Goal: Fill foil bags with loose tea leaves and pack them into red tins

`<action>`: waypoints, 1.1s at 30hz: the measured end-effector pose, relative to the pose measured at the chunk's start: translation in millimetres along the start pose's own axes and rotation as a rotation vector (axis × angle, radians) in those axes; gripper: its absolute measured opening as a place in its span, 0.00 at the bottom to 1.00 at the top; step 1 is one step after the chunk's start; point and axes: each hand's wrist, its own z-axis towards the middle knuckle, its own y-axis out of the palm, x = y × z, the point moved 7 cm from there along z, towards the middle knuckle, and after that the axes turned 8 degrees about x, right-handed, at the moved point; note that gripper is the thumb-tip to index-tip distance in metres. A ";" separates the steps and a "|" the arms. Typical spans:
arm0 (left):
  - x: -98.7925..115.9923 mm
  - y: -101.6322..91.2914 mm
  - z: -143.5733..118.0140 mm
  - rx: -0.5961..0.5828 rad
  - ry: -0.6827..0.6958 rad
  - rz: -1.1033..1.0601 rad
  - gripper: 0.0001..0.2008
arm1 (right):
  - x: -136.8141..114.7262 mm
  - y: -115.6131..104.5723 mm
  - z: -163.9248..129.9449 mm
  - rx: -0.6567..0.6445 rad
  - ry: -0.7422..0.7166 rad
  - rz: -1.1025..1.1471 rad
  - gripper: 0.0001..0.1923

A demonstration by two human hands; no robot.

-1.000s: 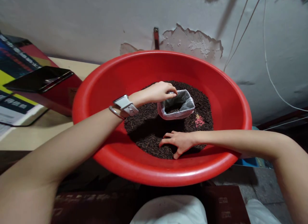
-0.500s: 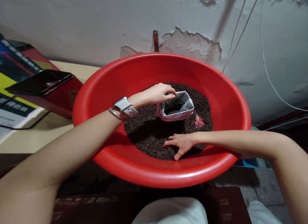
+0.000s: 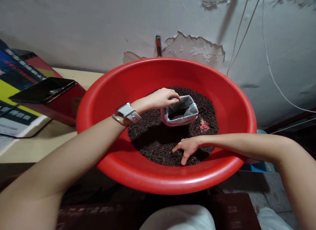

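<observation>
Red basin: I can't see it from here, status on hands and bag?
Left hand pinching plastic bag rim, bag open. Right hand gathering dark loose leaves. Nothing in the way.

Basin (image 3: 118, 88), centre of frame: solid bright red, glossy, no pattern. Loose grains (image 3: 158, 147) inside it: dark brown to near black, with one small pink-red patch (image 3: 204, 126) right of centre. Bag (image 3: 179, 110) in the middle of the grains: clear plastic, reads grey-white. Watch (image 3: 128, 112) on the wrist left of centre: white strap, silver buckle; a thin silver bangle (image 3: 118, 120) just below it. Wall (image 3: 74, 29) across the top: pale grey, with peeled lighter patches at upper centre. Cables (image 3: 269, 68) at upper right: white. Table (image 3: 37, 146) at left: pale beige. Tablet (image 3: 43, 90) at left: black. Box (image 3: 66, 104) under it: red. Printed sheets (image 3: 10, 91) at far left: blue, yellow, black, white.
</observation>
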 end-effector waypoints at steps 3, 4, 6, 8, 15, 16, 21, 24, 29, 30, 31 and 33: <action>0.2 0.8 0.5 -0.004 0.000 0.005 0.19 | -18.0 -14.7 -5.2 0.020 -0.071 0.039 0.38; 0.3 1.1 0.6 -0.006 -0.001 0.003 0.19 | -23.9 -25.1 -7.8 0.091 -0.105 0.079 0.35; 0.0 1.2 0.9 -0.001 0.000 0.001 0.18 | -32.4 -49.6 -16.3 0.281 -0.181 0.173 0.28; -0.6 1.1 1.3 0.013 0.009 -0.005 0.18 | -34.6 -74.3 -29.2 0.490 -0.253 0.257 0.23; -10.6 3.1 3.4 0.024 -0.032 -0.117 0.20 | -1.5 -128.9 -66.5 1.088 -0.221 0.416 0.18; -12.4 2.7 3.3 0.028 -0.052 -0.129 0.20 | 6.1 -132.2 -68.2 1.159 -0.186 0.419 0.18; -15.2 -0.6 1.8 0.032 -0.119 -0.195 0.21 | 31.9 -132.4 -57.0 1.223 -0.098 0.412 0.17; -14.1 -1.2 1.4 0.019 -0.126 -0.219 0.21 | 33.7 -128.0 -51.0 1.183 -0.081 0.387 0.20; -15.3 -0.4 2.3 0.015 -0.136 -0.209 0.21 | -1.3 -124.7 -67.5 1.301 -0.228 0.092 0.11; -15.6 -0.4 2.6 0.019 -0.139 -0.204 0.21 | -13.0 -121.3 -69.1 1.279 -0.305 0.034 0.08; -15.6 -0.4 2.9 0.020 -0.138 -0.200 0.20 | -24.4 -116.0 -68.1 1.215 -0.383 -0.008 0.06; -15.2 -0.1 3.3 0.016 -0.137 -0.197 0.20 | -42.8 -98.3 -57.3 0.950 -0.485 -0.075 0.07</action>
